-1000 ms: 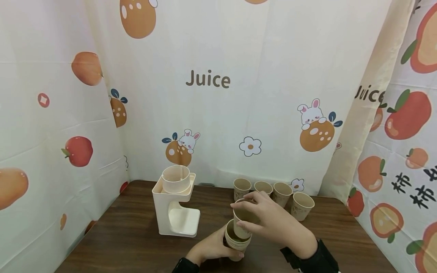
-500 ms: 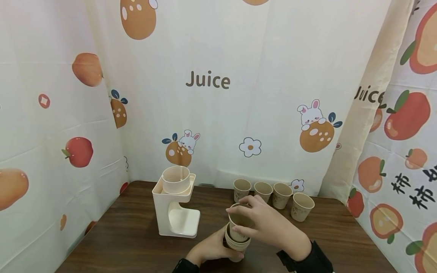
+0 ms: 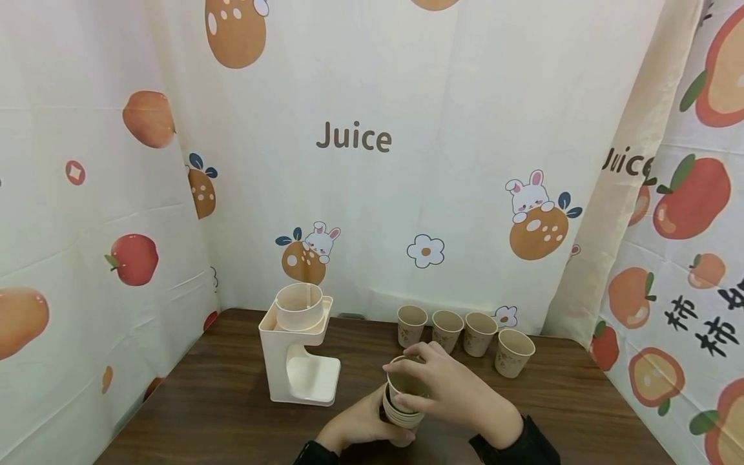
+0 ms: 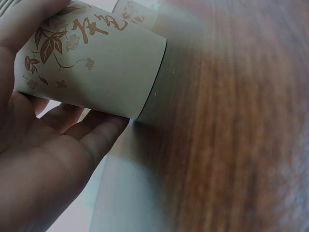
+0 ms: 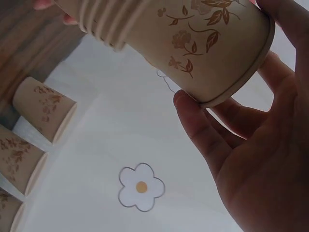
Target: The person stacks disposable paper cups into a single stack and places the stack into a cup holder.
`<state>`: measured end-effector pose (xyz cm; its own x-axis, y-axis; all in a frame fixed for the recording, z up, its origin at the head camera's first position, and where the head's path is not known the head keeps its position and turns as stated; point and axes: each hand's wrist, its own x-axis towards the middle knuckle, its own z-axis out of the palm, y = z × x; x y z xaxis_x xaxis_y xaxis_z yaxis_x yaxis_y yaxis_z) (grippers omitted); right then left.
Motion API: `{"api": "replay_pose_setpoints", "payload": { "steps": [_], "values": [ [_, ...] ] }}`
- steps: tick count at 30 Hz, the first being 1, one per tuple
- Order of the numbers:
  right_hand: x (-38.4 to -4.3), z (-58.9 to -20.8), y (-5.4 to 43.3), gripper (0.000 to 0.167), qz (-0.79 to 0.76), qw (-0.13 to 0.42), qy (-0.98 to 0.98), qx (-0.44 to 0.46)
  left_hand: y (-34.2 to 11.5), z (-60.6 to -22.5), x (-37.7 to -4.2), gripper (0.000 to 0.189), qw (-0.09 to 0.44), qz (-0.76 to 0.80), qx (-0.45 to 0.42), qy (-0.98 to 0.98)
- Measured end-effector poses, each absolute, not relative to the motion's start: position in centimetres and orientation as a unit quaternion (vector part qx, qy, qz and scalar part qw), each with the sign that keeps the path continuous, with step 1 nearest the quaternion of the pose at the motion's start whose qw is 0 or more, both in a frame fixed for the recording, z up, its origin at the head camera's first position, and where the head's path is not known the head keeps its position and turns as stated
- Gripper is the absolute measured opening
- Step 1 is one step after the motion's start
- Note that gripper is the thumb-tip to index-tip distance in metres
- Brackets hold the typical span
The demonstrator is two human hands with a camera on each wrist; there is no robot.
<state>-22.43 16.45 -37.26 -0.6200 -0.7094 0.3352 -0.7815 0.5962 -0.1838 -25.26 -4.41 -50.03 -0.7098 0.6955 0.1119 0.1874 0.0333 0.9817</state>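
Note:
In the head view, my left hand (image 3: 361, 423) grips a stack of nested beige paper cups (image 3: 402, 421) near the front of the table. The left wrist view shows the fingers wrapped around the lowest paper cup (image 4: 101, 72), which has brown leaf print and lettering. My right hand (image 3: 453, 391) holds the top paper cup (image 3: 398, 381) near its rim, thumb and fingers on opposite sides. That cup sits partly down inside the stack, tilted with it. Seen from the right wrist, its flower-printed wall (image 5: 207, 53) stands well out past the stacked rims (image 5: 104, 21).
Behind my right hand several upright paper cups (image 3: 514, 355) stand in a row along the back of the dark wooden table (image 3: 221, 400). A white stand (image 3: 279, 361) with a round holder (image 3: 299, 310) on top is to the left. Fruit-printed curtains (image 3: 372, 194) enclose the table.
My right hand has moved down and slightly left, lowering the top cup further toward the stack. My left hand has stayed in place around the stack.

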Motion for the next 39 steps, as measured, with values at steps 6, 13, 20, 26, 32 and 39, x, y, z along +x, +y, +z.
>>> {"api": "replay_pose_setpoints", "payload": {
  "steps": [6, 13, 20, 26, 32, 39],
  "values": [
    [-22.6, -38.3, 16.3, 0.036, 0.166, 0.121, -0.883, 0.423, -4.4, -50.1, -25.3, 0.074, 0.213, 0.624, 0.316, 0.683],
    [-23.0, -39.7, 16.4, 0.036, 0.179, 0.102, -0.878, 0.432, -4.4, -50.2, -25.1, 0.074, 0.213, 0.628, 0.320, 0.677],
    [-23.1, -40.4, 16.3, 0.039, 0.186, 0.090, -0.877, 0.434, -4.4, -50.1, -25.0, 0.068, 0.231, 0.632, 0.304, 0.674],
    [-23.2, -40.5, 16.4, 0.040, 0.197, 0.070, -0.878, 0.431, -4.5, -49.9, -25.1, 0.066, 0.226, 0.630, 0.316, 0.672],
    [-23.3, -40.7, 16.5, 0.042, 0.195, 0.072, -0.877, 0.432, -4.5, -49.9, -25.1, 0.065, 0.231, 0.633, 0.316, 0.668],
    [-23.4, -40.8, 16.6, 0.044, 0.203, 0.074, -0.873, 0.436, -4.5, -50.0, -25.1, 0.064, 0.224, 0.627, 0.315, 0.677]
  ]
}}
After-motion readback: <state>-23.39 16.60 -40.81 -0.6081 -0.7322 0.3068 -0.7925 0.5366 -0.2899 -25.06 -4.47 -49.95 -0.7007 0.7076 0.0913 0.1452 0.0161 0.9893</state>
